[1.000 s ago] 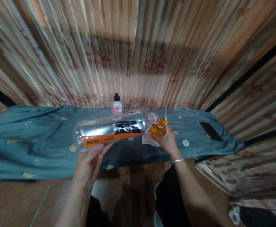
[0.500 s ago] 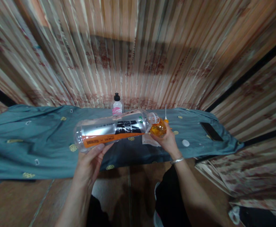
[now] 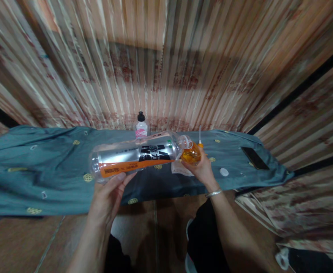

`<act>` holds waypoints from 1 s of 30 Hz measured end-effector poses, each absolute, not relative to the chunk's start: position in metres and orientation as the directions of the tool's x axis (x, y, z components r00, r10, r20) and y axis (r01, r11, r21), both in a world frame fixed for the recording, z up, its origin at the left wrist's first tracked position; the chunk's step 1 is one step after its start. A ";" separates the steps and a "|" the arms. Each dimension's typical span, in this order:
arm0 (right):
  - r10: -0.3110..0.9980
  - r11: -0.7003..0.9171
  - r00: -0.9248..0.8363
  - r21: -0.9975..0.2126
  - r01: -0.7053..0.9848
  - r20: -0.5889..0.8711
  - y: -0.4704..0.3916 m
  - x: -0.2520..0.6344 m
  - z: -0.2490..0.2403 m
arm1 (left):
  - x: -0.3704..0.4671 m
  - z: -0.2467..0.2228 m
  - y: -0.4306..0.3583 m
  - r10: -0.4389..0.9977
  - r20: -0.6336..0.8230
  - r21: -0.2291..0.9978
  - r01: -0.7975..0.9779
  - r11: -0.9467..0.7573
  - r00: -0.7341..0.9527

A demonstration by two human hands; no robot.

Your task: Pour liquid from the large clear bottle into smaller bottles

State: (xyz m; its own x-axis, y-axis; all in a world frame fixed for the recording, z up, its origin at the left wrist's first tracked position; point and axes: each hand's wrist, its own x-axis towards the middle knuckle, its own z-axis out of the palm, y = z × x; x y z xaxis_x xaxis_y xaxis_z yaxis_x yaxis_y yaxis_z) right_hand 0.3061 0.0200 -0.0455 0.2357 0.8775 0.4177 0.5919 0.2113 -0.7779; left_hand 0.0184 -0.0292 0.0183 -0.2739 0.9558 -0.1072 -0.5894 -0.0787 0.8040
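My left hand [image 3: 109, 191] is closed round the lower end of a clear plastic drink bottle [image 3: 134, 153] with a silver and orange label. The bottle lies nearly level in the air, its neck pointing right and a little up. My right hand [image 3: 202, 168] is closed on a small clear container of orange liquid [image 3: 191, 154], right at the bottle's mouth. Whether the two rims touch I cannot tell. A thin white stem with an orange base [image 3: 201, 141] shows just behind my right hand.
A green patterned cloth [image 3: 55, 163] covers the table. On it are a small clear bottle with a black cap [image 3: 141, 127], a white round cap [image 3: 224, 172], a phone [image 3: 254, 158] and a pale packet [image 3: 180, 169] under my hands. Pleated curtains [image 3: 166, 68] hang close behind and at the sides.
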 end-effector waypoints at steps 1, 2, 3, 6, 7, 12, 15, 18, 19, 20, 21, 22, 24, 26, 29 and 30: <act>0.877 0.211 0.236 -0.777 0.593 0.419 0.020 0.306 -0.046 | 0.018 0.018 -0.029 0.956 -0.106 0.806 -0.587 -0.078 -0.272; 0.876 0.210 0.239 -0.777 0.594 0.420 0.020 0.306 -0.046 | 0.018 0.018 -0.029 0.957 -0.104 0.806 -0.587 -0.079 -0.272; 0.875 0.210 0.240 -0.776 0.594 0.420 0.020 0.306 -0.046 | 0.018 0.018 -0.029 0.957 -0.104 0.805 -0.589 -0.079 -0.271; 0.874 0.214 0.239 -0.777 0.592 0.423 0.020 0.306 -0.046 | 0.019 0.018 -0.029 0.955 -0.123 0.795 -0.603 -0.068 -0.271; 0.874 0.215 0.239 -0.778 0.590 0.423 0.020 0.306 -0.046 | 0.019 0.018 -0.029 0.954 -0.130 0.791 -0.608 -0.064 -0.270; 0.879 0.198 0.247 -0.784 0.589 0.408 0.020 0.306 -0.045 | 0.019 0.019 -0.029 0.957 -0.115 0.786 -0.614 -0.075 -0.265; 0.879 0.198 0.248 -0.785 0.587 0.407 0.020 0.305 -0.045 | 0.019 0.019 -0.029 0.961 -0.110 0.785 -0.616 -0.073 -0.254; 0.878 0.205 0.246 -0.787 0.583 0.410 0.020 0.305 -0.044 | 0.019 0.020 -0.029 0.961 -0.111 0.782 -0.619 -0.074 -0.255; 0.878 0.208 0.245 -0.787 0.581 0.412 0.019 0.304 -0.043 | 0.020 0.020 -0.029 0.959 -0.112 0.781 -0.620 -0.077 -0.260; 0.877 0.210 0.245 -0.788 0.579 0.414 0.019 0.304 -0.043 | 0.020 0.021 -0.029 0.957 -0.115 0.781 -0.620 -0.078 -0.265; 0.876 0.212 0.245 -0.788 0.578 0.415 0.019 0.304 -0.043 | 0.020 0.021 -0.029 0.955 -0.119 0.780 -0.621 -0.078 -0.270; 0.876 0.213 0.245 -0.788 0.578 0.416 0.019 0.304 -0.042 | 0.020 0.022 -0.029 0.955 -0.123 0.780 -0.621 -0.075 -0.270; 0.878 0.213 0.240 -0.788 0.577 0.413 0.019 0.304 -0.042 | 0.020 0.022 -0.030 0.956 -0.127 0.776 -0.627 -0.071 -0.266; 0.881 0.210 0.238 -0.789 0.578 0.409 0.019 0.305 -0.043 | 0.020 0.023 -0.030 0.956 -0.127 0.769 -0.635 -0.074 -0.264; 0.884 0.202 0.241 -0.792 0.576 0.401 0.019 0.305 -0.044 | 0.020 0.024 -0.030 0.957 -0.128 0.768 -0.637 -0.072 -0.262; 0.883 0.200 0.244 -0.793 0.575 0.400 0.019 0.305 -0.044 | 0.021 0.024 -0.030 0.956 -0.131 0.767 -0.638 -0.070 -0.262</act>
State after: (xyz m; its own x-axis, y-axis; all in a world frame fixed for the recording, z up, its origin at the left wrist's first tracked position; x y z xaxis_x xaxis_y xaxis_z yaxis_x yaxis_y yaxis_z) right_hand 0.3053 0.0193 -0.0440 0.2442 0.8834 0.4001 0.5748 0.2004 -0.7933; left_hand 0.0206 -0.0296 0.0238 -0.2615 0.9563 -0.1305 -0.6378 -0.0697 0.7670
